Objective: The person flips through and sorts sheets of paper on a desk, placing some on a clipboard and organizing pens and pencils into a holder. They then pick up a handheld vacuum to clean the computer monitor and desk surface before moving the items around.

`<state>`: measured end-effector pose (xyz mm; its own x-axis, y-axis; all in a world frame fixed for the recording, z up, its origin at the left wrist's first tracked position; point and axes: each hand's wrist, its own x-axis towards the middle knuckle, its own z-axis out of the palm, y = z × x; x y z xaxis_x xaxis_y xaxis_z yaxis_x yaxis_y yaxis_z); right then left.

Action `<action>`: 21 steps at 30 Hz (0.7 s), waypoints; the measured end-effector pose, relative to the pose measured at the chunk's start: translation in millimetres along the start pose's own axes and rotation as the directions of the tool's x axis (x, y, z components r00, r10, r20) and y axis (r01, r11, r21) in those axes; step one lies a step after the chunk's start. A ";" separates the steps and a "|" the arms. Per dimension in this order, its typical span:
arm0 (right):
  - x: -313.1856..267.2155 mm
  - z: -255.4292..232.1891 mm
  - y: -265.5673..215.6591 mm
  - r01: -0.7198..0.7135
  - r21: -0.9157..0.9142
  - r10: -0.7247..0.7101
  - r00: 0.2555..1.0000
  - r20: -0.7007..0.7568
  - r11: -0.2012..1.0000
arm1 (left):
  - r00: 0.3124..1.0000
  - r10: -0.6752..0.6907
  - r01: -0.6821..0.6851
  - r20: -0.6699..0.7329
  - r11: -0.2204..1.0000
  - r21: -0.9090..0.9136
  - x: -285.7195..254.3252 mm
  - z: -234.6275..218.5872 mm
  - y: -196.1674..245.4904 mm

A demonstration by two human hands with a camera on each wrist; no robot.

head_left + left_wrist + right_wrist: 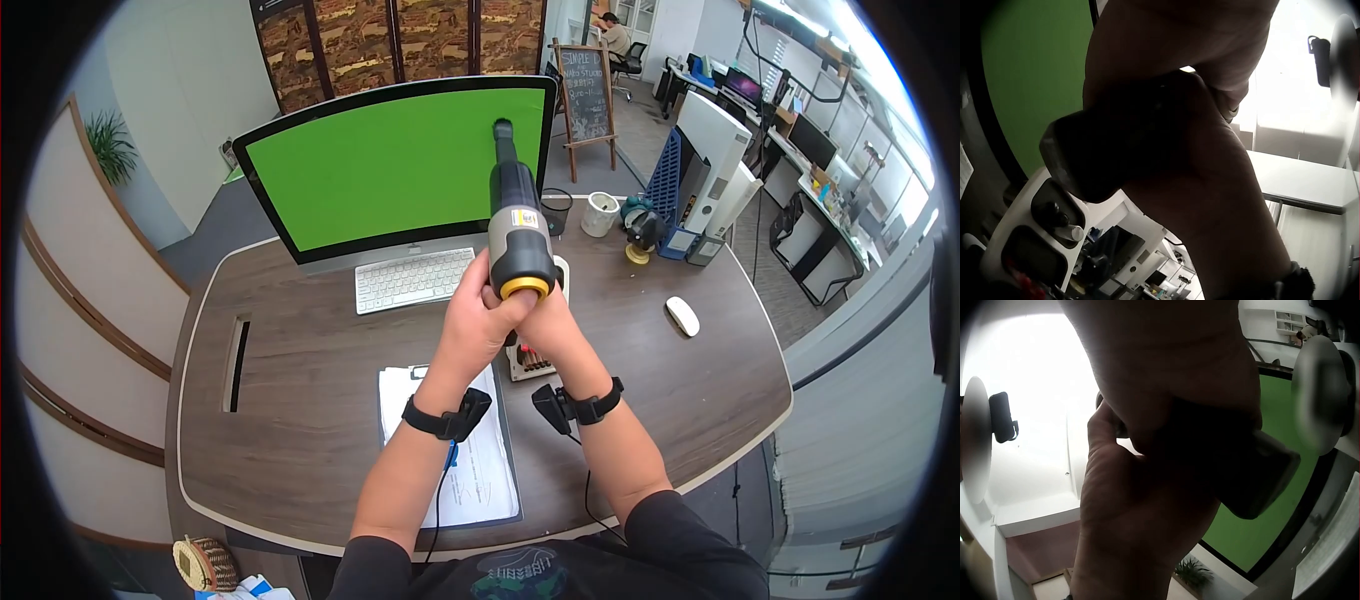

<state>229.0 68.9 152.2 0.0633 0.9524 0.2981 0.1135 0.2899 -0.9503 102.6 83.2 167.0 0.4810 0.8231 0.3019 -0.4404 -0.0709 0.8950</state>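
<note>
Both hands are raised over the desk and grip the handle of a handheld vacuum cleaner. The vacuum cleaner (522, 240) has a grey body, a dark see-through front, a yellow ring at its rear and a narrow black nozzle. Its nozzle points away from the person and overlaps the green screen of the monitor (385, 170) in the head view. My left hand (472, 315) wraps the handle from the left, my right hand (548, 325) from the right, the two overlapping. In both wrist views the handle's dark lower end (1085, 156) sticks out below the hands.
Beneath the hands are a white organizer (527, 365) and a clipboard (512, 490) with papers. A keyboard (415, 280) lies before the monitor. To the right are a white mouse (682, 316), a white cup (599, 215), a teal-and-black device (643, 228) and upright files (715, 170).
</note>
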 end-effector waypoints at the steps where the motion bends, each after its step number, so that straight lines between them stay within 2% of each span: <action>1: -2.8 0.8 3.3 -0.037 -0.004 0.037 0.999 -0.004 0.999 | 1.000 -0.022 0.022 -0.014 1.000 0.005 -2.4 -2.7 -6.0; 3: -11.3 3.5 10.1 -0.111 -0.011 0.111 0.994 -0.007 0.994 | 0.998 -0.061 0.061 -0.016 0.998 -0.006 -8.9 -7.6 -15.1; 5: -16.5 6.1 20.7 -0.112 -0.025 0.112 0.994 0.000 0.993 | 0.994 -0.098 0.097 -0.038 0.995 -0.018 -16.7 -11.4 -21.8; 8: -21.3 11.5 24.7 -0.069 -0.011 0.069 0.998 -0.004 0.998 | 0.996 -0.050 0.051 -0.080 0.999 -0.001 -25.5 -13.0 -27.0; 10: -21.8 15.2 20.5 -0.051 -0.062 0.049 0.998 -0.030 0.997 | 0.998 -0.001 -0.002 -0.057 0.999 -0.049 -26.7 -11.7 -18.5; 12: -19.5 18.8 -3.6 -0.055 -0.078 0.054 0.998 -0.017 0.995 | 0.998 0.055 -0.056 -0.030 0.997 -0.054 -25.2 -10.6 -2.4; 15: -3.3 20.6 -13.8 0.032 -0.072 -0.029 0.999 0.046 0.997 | 0.998 0.058 -0.059 -0.024 0.997 -0.054 -17.4 -16.7 14.1; 18: 10.1 25.3 -14.5 0.006 -0.065 0.000 0.995 0.095 0.998 | 0.997 0.054 -0.055 -0.054 0.998 -0.032 -15.1 -23.4 17.4; 20: 7.7 30.9 -11.0 0.018 -0.118 -0.008 0.997 0.082 0.993 | 0.997 0.040 -0.042 -0.064 0.999 -0.023 -17.9 -30.5 13.4; 21: 4.1 34.1 -7.2 -0.001 -0.085 0.008 0.997 0.078 0.996 | 0.996 0.044 -0.046 -0.079 0.999 -0.023 -20.5 -32.6 6.7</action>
<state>194.6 73.9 157.2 -0.0137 0.9590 0.2830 0.1971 0.2800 -0.9395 65.1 84.2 156.1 0.3998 0.8612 0.3137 -0.4795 -0.0952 0.8723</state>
